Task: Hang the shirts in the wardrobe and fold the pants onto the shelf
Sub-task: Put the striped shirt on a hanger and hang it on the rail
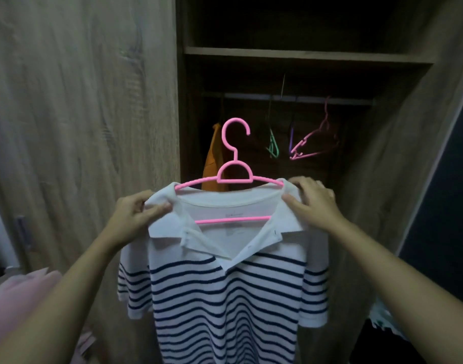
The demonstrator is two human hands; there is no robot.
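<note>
- White collar ends pinched: left hand (136, 214) grips one, right hand (311, 198) the other.
- Striped shirt (225, 298) sits on pink hanger (234, 158), held up before the open wardrobe (304, 54).
- Step: hanging. Next, likely: raise the hook onto the rail (246, 95), clear of the orange garment (212, 158).

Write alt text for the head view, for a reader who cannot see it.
The left hand and right hand grip a striped polo shirt on a pink hanger before a wardrobe. An orange garment and empty hangers hang on its rail.
</note>
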